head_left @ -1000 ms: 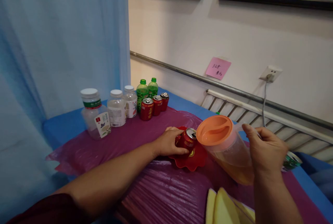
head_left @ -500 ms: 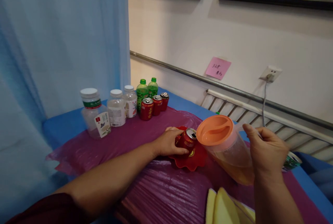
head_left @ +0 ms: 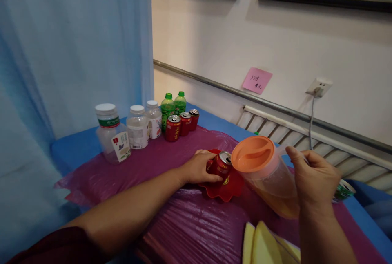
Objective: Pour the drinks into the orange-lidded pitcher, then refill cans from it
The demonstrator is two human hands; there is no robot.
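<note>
My left hand [head_left: 200, 168] is wrapped round a red drink can [head_left: 221, 166] with an opened top. The can leans a little to the right over a red scalloped mat [head_left: 225, 192]. In my right hand [head_left: 318, 174] is the handle of a clear plastic pitcher [head_left: 272, 190] with an orange lid [head_left: 254, 154]. It is tilted left, its lid edge close beside the can's top, and amber liquid lies inside. Whether any liquid runs into the can I cannot make out.
Three clear jars [head_left: 137, 129] with white lids, two green bottles [head_left: 168, 106] and three red cans [head_left: 173, 128] stand at the back. Yellow sponges or cloths [head_left: 266, 243] lie in front. A green can [head_left: 344, 190] is right of my right hand. Purple plastic sheeting [head_left: 190, 223] covers the blue table.
</note>
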